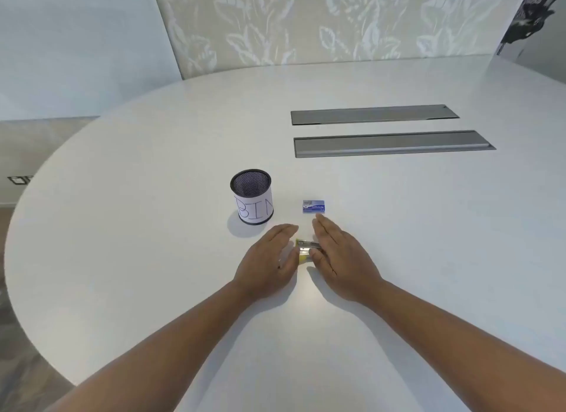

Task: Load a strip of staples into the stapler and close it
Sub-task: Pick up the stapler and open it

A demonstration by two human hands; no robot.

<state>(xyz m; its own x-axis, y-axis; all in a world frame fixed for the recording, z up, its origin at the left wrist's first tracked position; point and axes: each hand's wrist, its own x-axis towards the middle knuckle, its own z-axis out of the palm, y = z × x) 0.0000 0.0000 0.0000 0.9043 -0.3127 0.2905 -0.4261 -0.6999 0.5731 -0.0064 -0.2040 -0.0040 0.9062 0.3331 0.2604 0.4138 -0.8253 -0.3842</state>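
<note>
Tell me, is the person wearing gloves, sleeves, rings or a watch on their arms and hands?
No. The left hand and right hand are bare, with no gloves. Both forearms are uncovered as far as the picture shows, so no sleeves appear. No watch, bracelet or rings show on the wrists or fingers.

Rounded white table point(153, 197), leaf-patterned wall panel point(306, 22) behind, pale plain wall point(76, 44) left.

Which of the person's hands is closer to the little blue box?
Right. The right hand has its fingertips just short of the blue staple box; the left hand lies farther back, to the box's left.
</note>
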